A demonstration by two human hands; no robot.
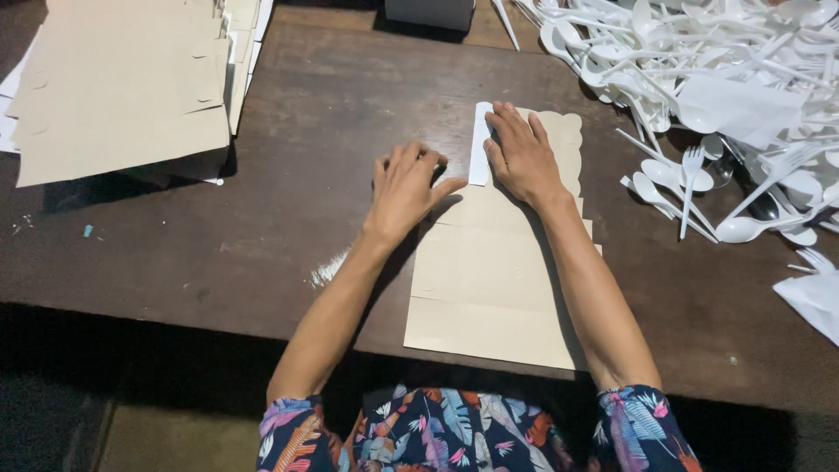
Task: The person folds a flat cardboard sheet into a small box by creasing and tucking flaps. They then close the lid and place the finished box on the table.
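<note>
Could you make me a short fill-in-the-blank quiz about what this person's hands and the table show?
1. The right hand presses flat on a tan ____ sheet that lies on the dark table.
2. The pile of white plastic cutlery lies to the person's ____.
3. Under the right hand's fingertips, the small folded white paper lies at the sheet's ____ end.
4. The left hand rests ____ of the right hand.

Missing words: cardboard; right; far; left
</note>
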